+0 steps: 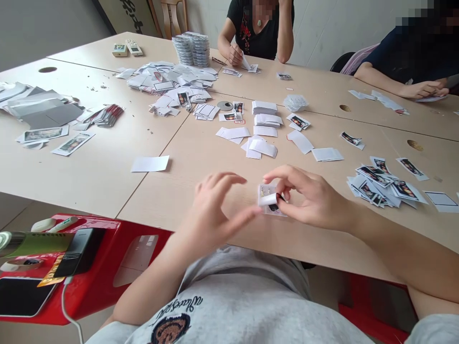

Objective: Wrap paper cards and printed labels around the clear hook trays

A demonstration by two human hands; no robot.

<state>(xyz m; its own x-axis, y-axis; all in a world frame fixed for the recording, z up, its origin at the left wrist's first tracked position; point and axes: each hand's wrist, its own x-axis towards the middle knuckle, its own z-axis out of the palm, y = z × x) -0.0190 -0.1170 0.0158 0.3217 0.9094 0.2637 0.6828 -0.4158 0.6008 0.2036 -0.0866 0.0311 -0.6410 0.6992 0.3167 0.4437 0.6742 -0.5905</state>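
My right hand [304, 198] pinches a small printed paper card [269, 199], white on the outside and dark on its inner face, which is curled over. Under it on the table, near the front edge, lies a small clear plastic case [261, 190] with tiny yellowish and silvery pieces showing in it; the hand and the card hide part of the case. To the left, my left hand [218, 205] hovers with fingers spread and nothing in them. Its thumb reaches close to the card; whether it touches, I cannot tell.
Printed cards [387, 184] lie heaped to the right. White card stacks [266, 119] and a tape roll [225, 106] sit ahead, with a big paper pile [172, 81] behind. Stacked clear cases [191, 49] stand farther back. Two people sit opposite. A red stool [107, 267] holds phones and a bottle.
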